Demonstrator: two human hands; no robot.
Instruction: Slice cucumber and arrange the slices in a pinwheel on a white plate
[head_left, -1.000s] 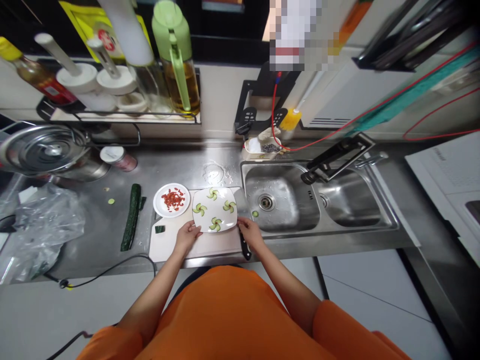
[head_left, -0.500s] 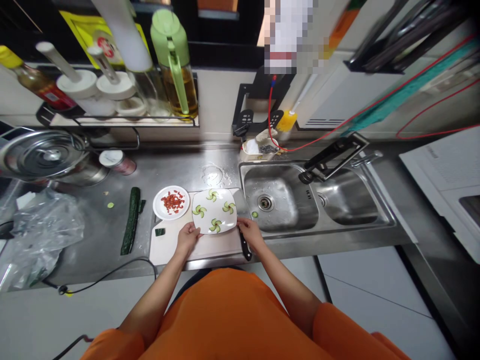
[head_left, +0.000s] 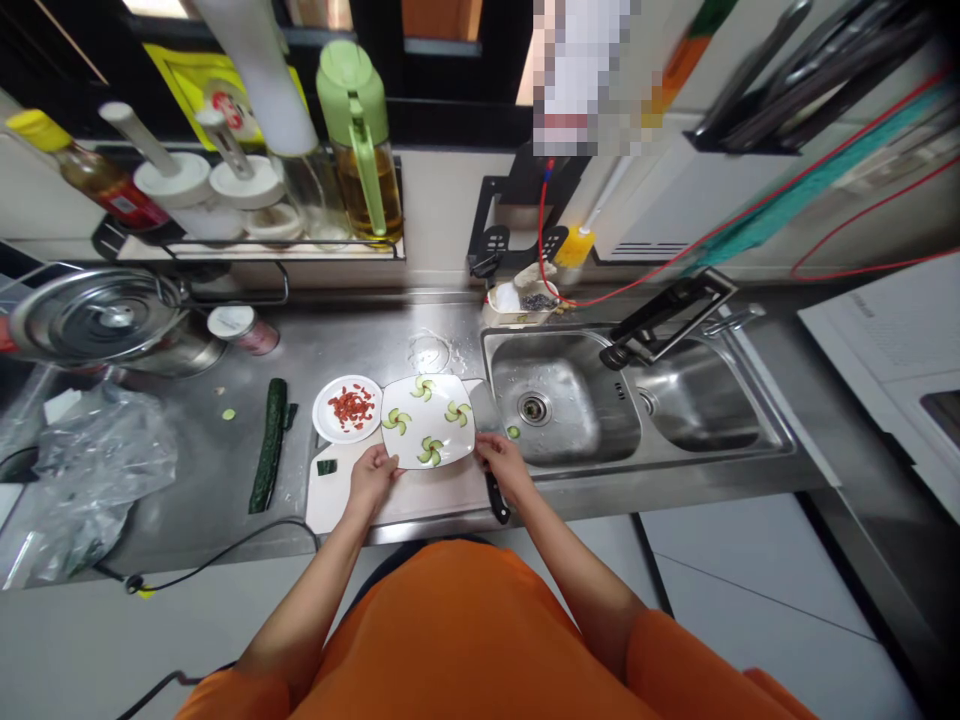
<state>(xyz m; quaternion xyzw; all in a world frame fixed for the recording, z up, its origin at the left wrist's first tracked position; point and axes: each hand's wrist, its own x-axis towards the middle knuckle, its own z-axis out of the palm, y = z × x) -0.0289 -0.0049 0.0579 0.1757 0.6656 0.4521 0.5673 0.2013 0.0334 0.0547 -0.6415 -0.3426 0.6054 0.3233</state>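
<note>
A white square plate (head_left: 420, 415) with rounded corners carries several pinwheels of green cucumber slices. My left hand (head_left: 373, 475) grips its lower left corner, and my right hand (head_left: 504, 465) grips its lower right edge. Under the plate lies a white cutting board (head_left: 427, 500); whether the two touch I cannot tell. A small white plate of red bits, like goji berries (head_left: 351, 408), sits just left of it. A short cucumber piece (head_left: 326, 467) rests on the board's left side. Below my right hand shows the black handle of a knife (head_left: 497, 497), its blade partly hidden by the plate.
A cucumber (head_left: 268, 445) lies left of the board, near a plastic bag (head_left: 105, 470) and a black cord (head_left: 217, 550). A double sink (head_left: 562, 395) with a faucet (head_left: 667, 315) is at right. Behind stand a lidded pot (head_left: 112, 315) and a rack (head_left: 255, 250) of bottles and jars.
The whole view has shifted slightly right and down as the head moved. Both hands keep their hold on the square plate, which has moved slightly left relative to the board and small plate.
</note>
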